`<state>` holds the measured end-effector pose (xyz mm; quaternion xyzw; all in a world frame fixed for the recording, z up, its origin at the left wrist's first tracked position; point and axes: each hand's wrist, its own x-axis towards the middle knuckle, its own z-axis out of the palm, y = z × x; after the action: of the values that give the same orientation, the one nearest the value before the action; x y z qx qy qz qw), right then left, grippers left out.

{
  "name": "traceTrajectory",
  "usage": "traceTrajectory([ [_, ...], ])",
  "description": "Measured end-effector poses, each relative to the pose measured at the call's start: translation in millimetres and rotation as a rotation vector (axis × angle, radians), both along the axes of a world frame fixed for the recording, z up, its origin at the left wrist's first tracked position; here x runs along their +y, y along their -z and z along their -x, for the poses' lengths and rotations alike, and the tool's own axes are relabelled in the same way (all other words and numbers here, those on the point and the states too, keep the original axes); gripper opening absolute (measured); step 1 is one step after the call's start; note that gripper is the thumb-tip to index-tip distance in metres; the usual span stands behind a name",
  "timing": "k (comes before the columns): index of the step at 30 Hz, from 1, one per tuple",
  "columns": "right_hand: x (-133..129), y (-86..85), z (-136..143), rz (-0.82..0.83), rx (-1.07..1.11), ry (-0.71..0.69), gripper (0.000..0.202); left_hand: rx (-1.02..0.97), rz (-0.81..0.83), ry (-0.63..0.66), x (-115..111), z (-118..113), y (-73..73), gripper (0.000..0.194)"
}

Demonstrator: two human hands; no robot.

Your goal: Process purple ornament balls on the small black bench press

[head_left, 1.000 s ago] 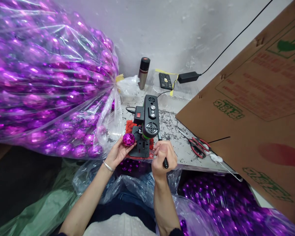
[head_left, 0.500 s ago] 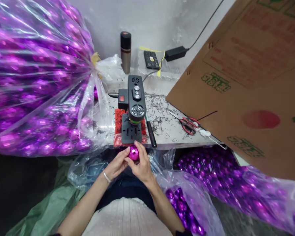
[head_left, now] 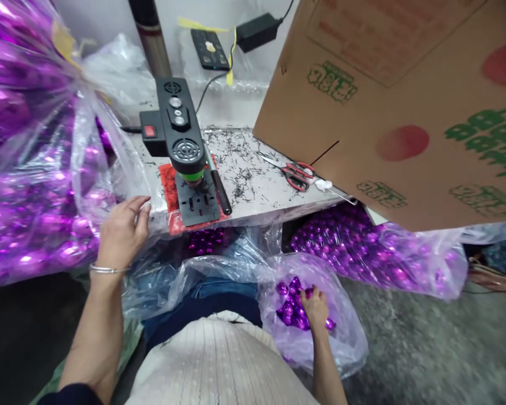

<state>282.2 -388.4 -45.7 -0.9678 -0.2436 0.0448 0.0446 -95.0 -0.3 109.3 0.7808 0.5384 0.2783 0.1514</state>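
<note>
My left hand is over the table's front edge by the big bag, with fingers and thumb apart and nothing visible between them. Down at the right, my right hand reaches into an open clear plastic bag of shiny purple baubles. Its fingers curl around a purple bauble, which they partly hide. On the table stands a black machine with round vents, a red switch and a slotted base plate, on a red mat. A black-handled lever slants beside it.
A large bag of purple baubles fills the left. Red-handled scissors lie before a cardboard box. Black clippings litter the table. Behind are a bottle, a phone and a power adapter.
My hands have parted, and the faceted pink bauble they held together is out of sight. The left moved left; the right went down right into the bag. The view has shifted right.
</note>
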Motion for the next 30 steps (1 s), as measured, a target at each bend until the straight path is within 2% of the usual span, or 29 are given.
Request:
traceTrajectory([
  [3, -7, 7.6, -5, -0.03, 0.022, 0.028, 0.075, 0.258, 0.097, 0.008, 21, 5, 9.0, 0.04],
  [5, 12, 6.6, -12, -0.106, 0.0, 0.018, 0.079, 0.349, 0.159, -0.029, 32, 6, 11.1, 0.044],
  [7, 46, -2.7, -18, -0.326, -0.062, -0.07, 0.074, 0.395, 0.207, -0.068, 41, 6, 8.7, 0.047],
  [9, 92, -22.0, -16, -0.63, -0.137, -0.241, 0.065, 0.414, 0.232, -0.107, 50, 5, 3.2, 0.051],
  [11, 142, -48.5, -1, -0.811, -0.151, -0.442, 0.051, 0.412, 0.218, -0.182, 60, 4, -3.0, 0.053],
  [14, 209, -87.9, 42, -0.957, -0.105, -0.747, 0.033, 0.394, 0.162, -0.337, 78, 7, -10.1, 0.056],
  [17, 251, -114.1, 95, -1.053, -0.007, -0.984, 0.029, 0.342, 0.119, -0.443, 102, 13, -13.9, 0.06],
  [20, 266, -126.2, 141, -1.102, 0.122, -1.145, 0.034, 0.335, 0.125, -0.478, 128, 17, -17.2, 0.057],
  [24, 256, -124.9, 180, -1.03, 0.268, -1.27, 0.032, 0.402, 0.172, -0.401, 156, 15, -20.5, 0.048],
  [27, 245, -115.7, 192, -0.976, 0.33, -1.304, 0.027, 0.492, 0.238, -0.398, 165, 9, -19.4, 0.054],
  [30, 241, -108.8, 189, -0.948, 0.332, -1.316, 0.024, 0.534, 0.315, -0.387, 165, 5, -18.2, 0.065],
])
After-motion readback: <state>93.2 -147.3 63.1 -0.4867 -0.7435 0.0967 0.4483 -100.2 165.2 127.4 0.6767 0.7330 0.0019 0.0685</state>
